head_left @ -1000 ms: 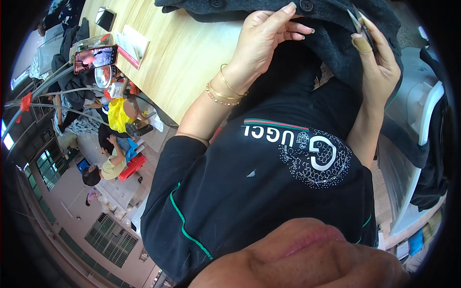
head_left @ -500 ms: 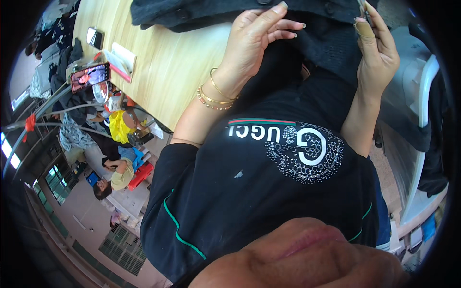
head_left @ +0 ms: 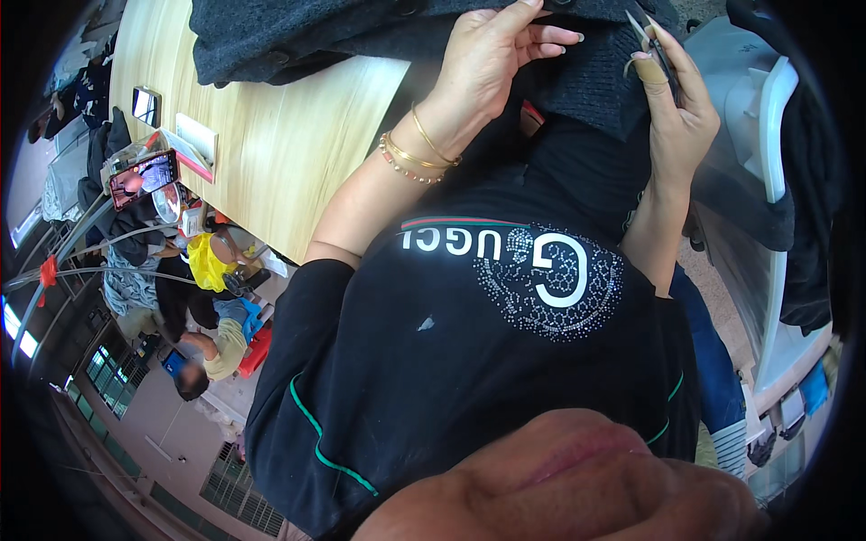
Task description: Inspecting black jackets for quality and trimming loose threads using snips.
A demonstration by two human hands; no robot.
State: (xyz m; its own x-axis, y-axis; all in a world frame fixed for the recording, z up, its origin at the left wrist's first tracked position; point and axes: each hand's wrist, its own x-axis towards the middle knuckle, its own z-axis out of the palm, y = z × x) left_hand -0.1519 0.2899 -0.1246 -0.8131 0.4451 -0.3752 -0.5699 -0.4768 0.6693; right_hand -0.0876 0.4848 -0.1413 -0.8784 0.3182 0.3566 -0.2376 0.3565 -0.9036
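A dark grey knitted cardigan (head_left: 298,41) with buttons along its edge lies across the table edge and hangs over my lap, its ribbed part drooping between my hands. My left hand (head_left: 487,68), wearing gold bracelets, pinches the cardigan's edge between thumb and forefinger; the other fingers curl loosely below. In my right hand (head_left: 678,117) is a small pair of thread snips (head_left: 666,56), its pointed blades angled up beside the knit. A tan wrap covers the right thumb. The cardigan's upper part runs out of view.
The pale wooden table (head_left: 298,135) extends to the left, holding a small dark device (head_left: 145,106) and a notepad (head_left: 194,144). Beside it a phone (head_left: 144,178) sits on a stand. A white plastic chair (head_left: 783,126) draped with dark cloth stands on the right. Another person (head_left: 212,356) sits farther off.
The view has shifted, so table and cardigan appear farther left and more of the ribbed knit shows. The snips' blades now show more clearly beside the cardigan. Both hands keep their grips.
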